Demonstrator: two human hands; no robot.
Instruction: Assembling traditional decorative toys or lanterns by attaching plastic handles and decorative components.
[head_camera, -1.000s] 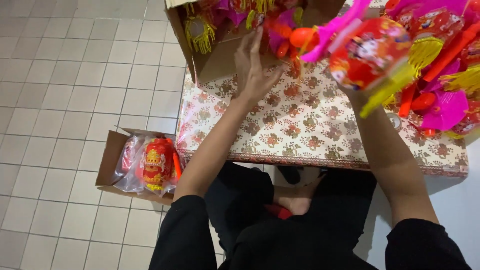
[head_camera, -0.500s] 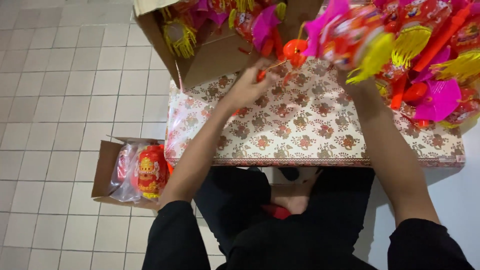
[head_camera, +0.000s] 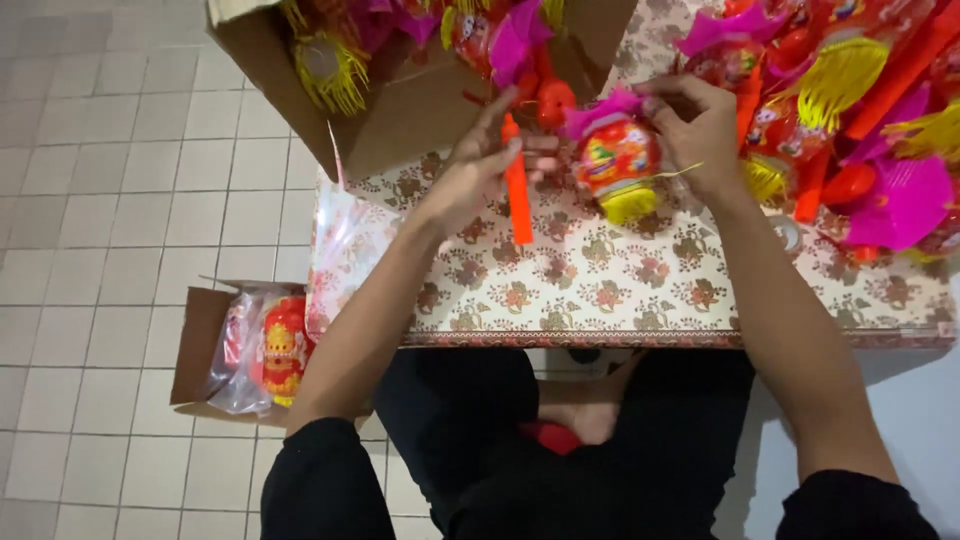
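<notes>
My left hand (head_camera: 478, 172) grips an orange plastic stick (head_camera: 517, 190) that points down over the table. My right hand (head_camera: 697, 128) holds a round red toy lantern (head_camera: 615, 157) with a pink top and a yellow tassel. Both hands hover just above the table with the flowered cloth (head_camera: 620, 290). A cardboard box (head_camera: 400, 95) full of pink, red and yellow lanterns stands tilted right behind my left hand.
A heap of loose lanterns (head_camera: 860, 120) covers the table's right end. On the tiled floor at the left stands a small open carton (head_camera: 200, 350) holding wrapped red lanterns (head_camera: 280, 350). My legs and one foot show under the table's front edge.
My left hand has come out of the cardboard box with the orange stick. My right hand has lowered a lantern from the heap toward the table's middle. The view has shifted right.
</notes>
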